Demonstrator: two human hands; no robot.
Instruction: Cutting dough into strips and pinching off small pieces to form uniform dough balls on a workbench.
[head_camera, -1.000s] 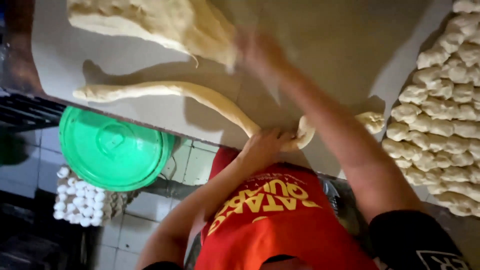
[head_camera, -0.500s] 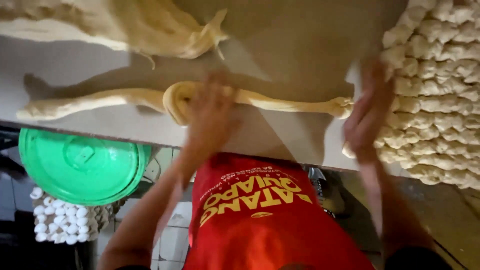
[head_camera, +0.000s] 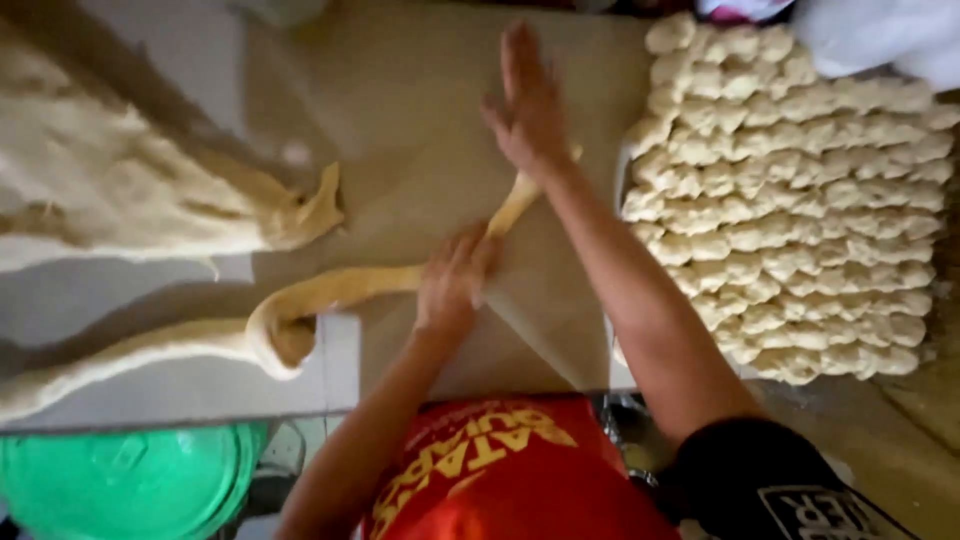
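A long pale dough rope (head_camera: 340, 290) lies across the work table (head_camera: 400, 90), with a loop near the table's front edge at the left. My left hand (head_camera: 452, 285) is closed over the rope at its middle, pressing it to the table. From there the rope runs diagonally away to my right hand (head_camera: 528, 100), which lies flat on its far end with fingers straight and spread. A large mass of dough (head_camera: 120, 190) sits at the left, a torn tip pointing toward the rope.
Rows of several twisted dough pieces (head_camera: 800, 200) fill the table's right side. A green round bucket lid (head_camera: 120, 485) shows below the table edge at bottom left. White plastic (head_camera: 880, 35) lies at the top right. My red shirt fills the bottom centre.
My right hand has moved from the rope's right end up and away across the table, swinging that end diagonally. My left hand stays on the middle. The loop now lies further left.
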